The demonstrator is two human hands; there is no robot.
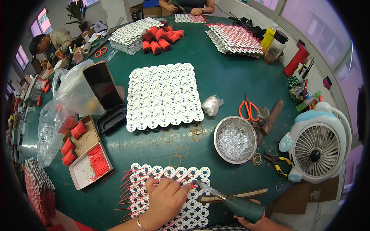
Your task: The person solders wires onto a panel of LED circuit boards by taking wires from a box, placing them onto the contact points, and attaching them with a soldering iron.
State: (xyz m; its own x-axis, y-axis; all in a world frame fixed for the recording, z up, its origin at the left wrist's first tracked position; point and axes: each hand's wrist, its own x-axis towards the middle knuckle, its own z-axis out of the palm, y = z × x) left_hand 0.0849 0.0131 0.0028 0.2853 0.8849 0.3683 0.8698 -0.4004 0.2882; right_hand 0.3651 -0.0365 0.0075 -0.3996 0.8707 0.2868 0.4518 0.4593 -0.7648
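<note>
A panel of joined round white circuit boards (191,214) lies on the green table in front of me, with thin red wires along its left and upper rows. My left hand (166,200), a metal bangle at its wrist, rests over the panel. Its thumb and forefinger pinch a red wire (192,186). From the lower right my right hand (246,221) grips the dark green handle of a soldering gun (243,208). The gun's metal tip meets the panel's upper right part, right beside my left fingertips. A flat wooden strip (235,195) runs under the gun.
Beyond the panel sits a stack of bare boards (163,96). Left of it are a phone (102,85) and a box of red wires (99,161). Rightward stand a metal bowl (236,139), orange scissors (249,111), yellow-black pliers (279,163) and a fan (316,146). Other people work farther off.
</note>
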